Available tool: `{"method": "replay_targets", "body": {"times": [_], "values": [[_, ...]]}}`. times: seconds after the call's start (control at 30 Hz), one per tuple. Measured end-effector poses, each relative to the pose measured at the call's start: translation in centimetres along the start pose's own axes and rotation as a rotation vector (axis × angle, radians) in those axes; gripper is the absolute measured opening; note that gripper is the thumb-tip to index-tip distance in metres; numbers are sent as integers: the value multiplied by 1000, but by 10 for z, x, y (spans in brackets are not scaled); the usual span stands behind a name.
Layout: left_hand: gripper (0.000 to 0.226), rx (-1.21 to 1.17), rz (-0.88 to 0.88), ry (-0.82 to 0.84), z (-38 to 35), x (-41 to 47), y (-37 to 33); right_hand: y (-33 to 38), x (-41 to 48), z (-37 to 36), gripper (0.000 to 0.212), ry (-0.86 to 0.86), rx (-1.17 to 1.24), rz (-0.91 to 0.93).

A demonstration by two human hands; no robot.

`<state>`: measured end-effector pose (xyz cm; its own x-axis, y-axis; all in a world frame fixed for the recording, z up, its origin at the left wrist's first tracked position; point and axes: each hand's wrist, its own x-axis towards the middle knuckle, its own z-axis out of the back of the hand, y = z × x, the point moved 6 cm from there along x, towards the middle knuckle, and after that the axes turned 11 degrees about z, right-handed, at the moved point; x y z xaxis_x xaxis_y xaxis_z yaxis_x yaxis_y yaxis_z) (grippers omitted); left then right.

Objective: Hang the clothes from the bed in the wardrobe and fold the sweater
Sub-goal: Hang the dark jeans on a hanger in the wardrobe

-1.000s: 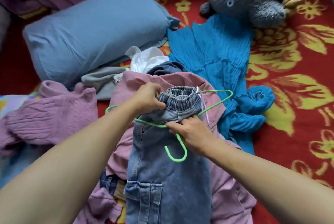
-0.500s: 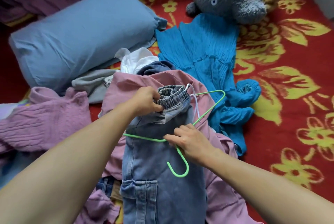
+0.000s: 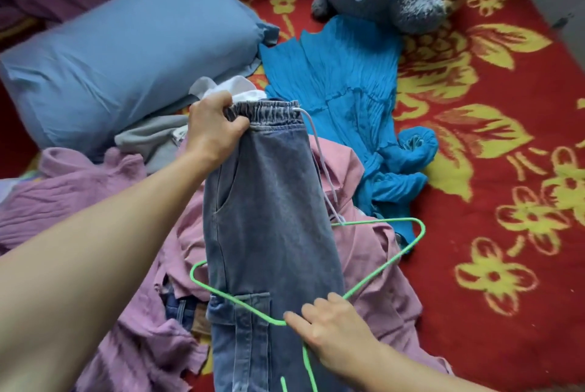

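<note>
Centrally, the left hand grips the elastic waistband of the jeans while the right hand holds the green hanger looped round them at lower centre, over pink clothes on the bed.

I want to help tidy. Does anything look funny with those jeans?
Yes: the white drawstring dangles loose from the jeans waistband, and its end lies right at the green hanger, where it may be snagged.

Faded blue jeans, green hanger, red yellow-flowered blanket.
</note>
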<state>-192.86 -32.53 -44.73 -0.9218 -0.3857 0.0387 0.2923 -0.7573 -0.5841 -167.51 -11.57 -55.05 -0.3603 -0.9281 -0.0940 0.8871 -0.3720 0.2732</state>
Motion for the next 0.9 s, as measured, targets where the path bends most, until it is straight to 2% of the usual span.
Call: {"method": "replay_targets", "body": {"times": [0.2,0.43,0.5,0.63,0.77,0.9], "values": [[16,36,158,-18,7,-10,14,56,-3,-13,34,73,-11,-32],[12,-10,254,-122,28,-37,35,69,-21,-14,35,115,-29,-54],[14,-50,267,-73,28,-46,38,77,-15,-11,33,74,-53,-32],[39,-123,371,127,24,-85,57,86,-11,-4,30,27,-118,-15],[42,-17,574,304,20,-155,104,84,-37,9,28,-121,-59,-13],[44,-38,726,386,6,-215,140,82,-57,24,11,-233,-57,-3]]}}
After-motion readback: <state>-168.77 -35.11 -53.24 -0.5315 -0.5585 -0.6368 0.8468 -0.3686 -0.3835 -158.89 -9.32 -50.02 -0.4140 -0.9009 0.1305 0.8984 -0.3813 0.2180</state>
